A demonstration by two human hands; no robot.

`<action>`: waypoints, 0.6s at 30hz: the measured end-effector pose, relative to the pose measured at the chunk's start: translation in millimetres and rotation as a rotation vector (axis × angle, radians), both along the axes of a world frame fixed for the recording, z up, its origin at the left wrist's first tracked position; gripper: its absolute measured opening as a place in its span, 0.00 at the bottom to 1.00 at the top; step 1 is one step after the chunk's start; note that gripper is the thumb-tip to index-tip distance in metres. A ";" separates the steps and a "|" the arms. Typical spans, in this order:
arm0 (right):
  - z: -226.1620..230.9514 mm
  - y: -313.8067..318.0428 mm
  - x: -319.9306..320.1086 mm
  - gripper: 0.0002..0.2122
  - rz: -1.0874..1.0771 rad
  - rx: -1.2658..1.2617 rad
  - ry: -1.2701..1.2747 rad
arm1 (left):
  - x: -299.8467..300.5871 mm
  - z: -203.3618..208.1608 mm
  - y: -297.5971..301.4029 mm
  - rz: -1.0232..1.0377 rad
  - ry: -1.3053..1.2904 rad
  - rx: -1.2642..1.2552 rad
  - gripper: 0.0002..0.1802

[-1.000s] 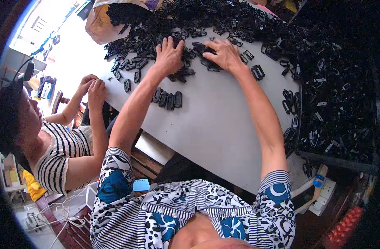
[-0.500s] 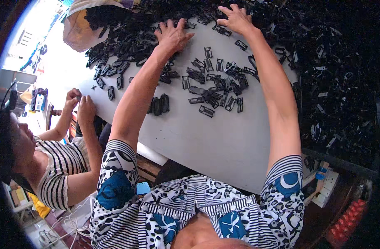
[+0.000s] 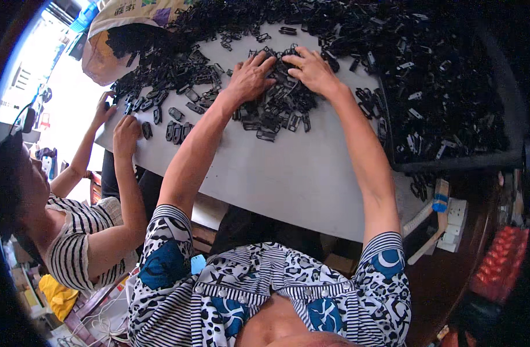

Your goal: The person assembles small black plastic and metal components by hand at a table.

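Note:
My left hand (image 3: 250, 78) lies palm down, fingers spread, on a heap of small black plastic parts (image 3: 279, 107) on a grey table (image 3: 288, 179). My right hand (image 3: 312, 69) rests on the same heap just to the right, fingers apart and curled over the parts. Both hands press the heap from its far side. Neither hand grips a single part that I can make out. A much larger pile of the same black parts (image 3: 334, 29) runs along the table's far edge.
A black tray (image 3: 450, 115) full of parts sits at the right. A person in a striped top at the left has both hands (image 3: 117, 124) on parts near the table's left edge. A large sack (image 3: 117, 26) stands at the far left.
Both my hands have swept a batch of black parts out of the far pile toward me and gathered it into one heap under my palms. The view has tilted.

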State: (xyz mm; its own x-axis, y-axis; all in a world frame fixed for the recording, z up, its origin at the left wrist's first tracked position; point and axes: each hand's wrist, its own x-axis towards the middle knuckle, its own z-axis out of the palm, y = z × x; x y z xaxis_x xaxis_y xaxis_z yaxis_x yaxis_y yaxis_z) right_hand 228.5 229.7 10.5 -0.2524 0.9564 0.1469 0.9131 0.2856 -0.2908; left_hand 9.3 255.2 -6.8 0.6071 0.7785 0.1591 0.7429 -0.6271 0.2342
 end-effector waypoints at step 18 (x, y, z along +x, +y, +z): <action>1.3 -178.6 -2.4 0.19 0.042 0.198 -0.105 | -15.5 9.3 -164.1 -0.011 -0.020 0.178 0.26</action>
